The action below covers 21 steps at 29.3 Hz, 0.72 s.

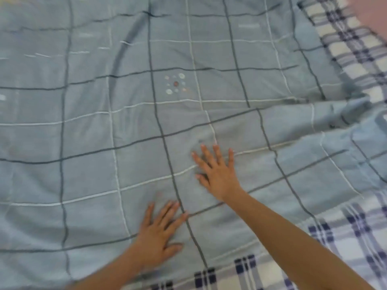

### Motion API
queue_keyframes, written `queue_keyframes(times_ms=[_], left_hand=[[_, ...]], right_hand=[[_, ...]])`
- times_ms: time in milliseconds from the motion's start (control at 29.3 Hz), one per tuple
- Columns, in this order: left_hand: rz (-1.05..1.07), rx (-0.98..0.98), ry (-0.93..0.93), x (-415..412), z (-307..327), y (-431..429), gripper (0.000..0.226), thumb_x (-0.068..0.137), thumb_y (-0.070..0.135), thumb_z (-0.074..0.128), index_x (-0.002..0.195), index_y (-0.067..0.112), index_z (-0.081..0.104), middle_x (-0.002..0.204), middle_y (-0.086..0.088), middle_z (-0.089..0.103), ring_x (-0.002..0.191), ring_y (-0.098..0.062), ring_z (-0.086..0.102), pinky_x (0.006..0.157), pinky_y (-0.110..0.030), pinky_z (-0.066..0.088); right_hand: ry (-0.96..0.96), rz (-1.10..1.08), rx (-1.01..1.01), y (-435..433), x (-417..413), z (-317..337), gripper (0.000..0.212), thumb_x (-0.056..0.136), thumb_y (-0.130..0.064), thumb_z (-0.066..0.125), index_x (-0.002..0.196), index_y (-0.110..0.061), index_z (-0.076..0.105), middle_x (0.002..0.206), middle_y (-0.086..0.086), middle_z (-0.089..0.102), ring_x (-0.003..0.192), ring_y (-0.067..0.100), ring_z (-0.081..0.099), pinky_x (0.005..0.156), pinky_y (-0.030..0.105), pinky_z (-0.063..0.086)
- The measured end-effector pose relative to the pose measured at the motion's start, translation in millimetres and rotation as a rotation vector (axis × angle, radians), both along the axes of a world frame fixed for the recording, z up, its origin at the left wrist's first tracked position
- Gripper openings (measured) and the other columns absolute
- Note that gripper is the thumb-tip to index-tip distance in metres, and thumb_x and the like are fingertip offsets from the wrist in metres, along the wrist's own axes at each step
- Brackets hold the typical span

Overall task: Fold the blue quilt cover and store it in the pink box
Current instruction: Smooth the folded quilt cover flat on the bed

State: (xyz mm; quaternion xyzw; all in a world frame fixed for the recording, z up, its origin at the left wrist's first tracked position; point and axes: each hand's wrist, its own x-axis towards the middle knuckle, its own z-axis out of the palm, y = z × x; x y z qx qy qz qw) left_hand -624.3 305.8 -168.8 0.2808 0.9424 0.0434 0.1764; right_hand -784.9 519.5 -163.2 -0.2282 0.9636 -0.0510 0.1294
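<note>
Left hand [159,233] and right hand [215,170] lie flat with fingers spread, pressing the quilt cover [83,143] and grasping nothing. Cover is spread over the plaid sheet [356,237], right side rumpled. Looks early: smoothing, no neat fold yet, boxing left. Edges leave frame, so long axis unclear.

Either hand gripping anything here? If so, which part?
Nothing is held. The left hand and right hand both lie flat, fingers spread, on the blue quilt cover.
</note>
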Motion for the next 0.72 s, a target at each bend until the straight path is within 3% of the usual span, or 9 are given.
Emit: queue_keyframes(times_ms=[68,137,239,308,376,444,547,649,718], left_hand=[[-0.109,-0.014,0.048,-24,-3,-51,0.079,0.089,0.067,0.032,0.152,0.022,0.019,0.157,-0.009,0.022,0.146,-0.024,0.013,0.11,-0.057,0.009],[-0.002,-0.014,0.133,-74,0,-84,0.077,0.091,0.065,0.025,0.153,0.022,0.011,0.159,-0.01,0.012,0.146,-0.023,0.009,0.109,-0.054,0.006],[0.535,-0.012,0.277,-185,3,-122,0.069,0.094,0.061,0.02,0.152,0.027,0.007,0.156,-0.013,0.019,0.145,-0.022,0.003,0.11,-0.051,0.001],[0.895,-0.005,0.157,-248,4,-157,0.066,0.094,0.058,0.03,0.151,0.031,0.01,0.16,-0.005,0.001,0.146,-0.023,-0.008,0.111,-0.057,-0.003],[1.117,0.006,-0.043,-293,3,-184,0.064,0.095,0.057,0.03,0.151,0.037,0.008,0.159,0.006,-0.01,0.146,-0.025,-0.013,0.109,-0.064,-0.001],[1.233,0.023,-0.117,-318,1,-199,0.067,0.094,0.062,0.026,0.15,0.04,-0.002,0.158,0.01,-0.015,0.145,-0.027,-0.016,0.107,-0.069,-0.001],[1.419,0.057,-0.107,-345,-4,-196,0.071,0.092,0.066,0.02,0.149,0.038,-0.011,0.156,0.009,-0.022,0.142,-0.031,-0.023,0.102,-0.074,-0.005],[1.538,0.045,-0.036,-361,-9,-182,0.072,0.091,0.064,0.02,0.149,0.035,-0.01,0.157,0.006,-0.021,0.143,-0.032,-0.022,0.1,-0.074,-0.007],[1.57,0.036,0.041,-360,-16,-178,0.071,0.09,0.061,0.022,0.151,0.034,-0.004,0.159,0.005,-0.015,0.144,-0.029,-0.017,0.102,-0.073,-0.007]], right_hand=[[-0.075,-0.095,0.029,-26,-22,-9,0.062,0.085,-0.054,0.034,0.143,-0.032,0.033,0.149,0.006,0.04,0.132,0.038,0.042,0.106,0.06,0.013],[-0.082,-0.16,0.035,-59,-68,-10,0.067,0.088,-0.058,0.029,0.147,-0.027,0.033,0.153,0.009,0.032,0.136,0.038,0.036,0.109,0.056,0.006],[-0.123,-0.223,0.053,-112,-135,-11,0.079,0.088,-0.07,0.013,0.152,-0.027,-0.002,0.16,0.006,-0.009,0.148,0.026,-0.001,0.115,0.047,-0.01],[-0.173,-0.36,0.008,-143,-155,-16,0.08,0.088,-0.072,0.01,0.151,-0.027,-0.011,0.158,0.0,-0.019,0.147,0.02,-0.01,0.116,0.044,-0.013],[-0.146,-0.505,0.01,-163,-160,-22,0.08,0.09,-0.07,0.016,0.15,-0.027,-0.015,0.157,-0.004,-0.022,0.146,0.017,-0.013,0.115,0.043,-0.016],[-0.117,-0.592,0.035,-173,-156,-26,0.084,0.088,-0.072,0.018,0.15,-0.027,-0.017,0.157,-0.005,-0.023,0.146,0.016,-0.015,0.114,0.043,-0.018],[-0.17,-0.611,0.08,-179,-170,-23,0.092,0.085,-0.075,0.018,0.148,-0.021,-0.022,0.156,-0.001,-0.025,0.146,0.018,-0.016,0.115,0.044,-0.015],[-0.151,-0.626,0.126,-179,-219,-20,0.114,0.069,-0.087,0.005,0.147,-0.009,-0.02,0.158,0.008,-0.02,0.146,0.022,-0.015,0.118,0.043,-0.009],[-0.164,-0.646,0.103,-181,-260,-18,0.117,0.072,-0.088,0.016,0.148,-0.006,-0.018,0.158,0.01,-0.017,0.147,0.023,-0.013,0.119,0.04,-0.007]])
